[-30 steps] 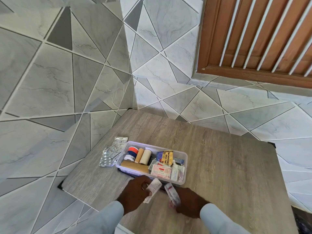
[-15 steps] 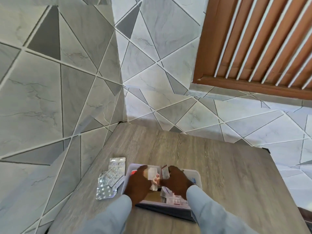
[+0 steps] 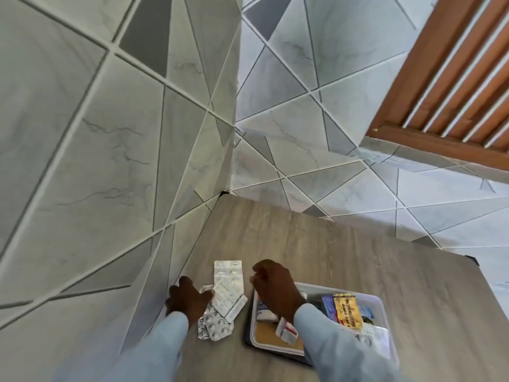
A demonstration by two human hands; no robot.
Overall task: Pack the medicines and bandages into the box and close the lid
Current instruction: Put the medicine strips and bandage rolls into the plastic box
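The silver foil pill strips (image 3: 224, 301) lie on the brown wooden table (image 3: 344, 260), left of the clear plastic box (image 3: 381, 304). The left hand (image 3: 188, 301) touches them, maybe gripping. The right hand (image 3: 275, 288), curled and empty, hovers over the box.

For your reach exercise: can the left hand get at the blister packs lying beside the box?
Probably yes: the left hand already rests against the blister packs, with nothing lying between them.

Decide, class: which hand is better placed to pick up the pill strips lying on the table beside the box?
The left hand. It already rests on the pill strips, left of the box. The right hand hangs over the box's rim, farther away.
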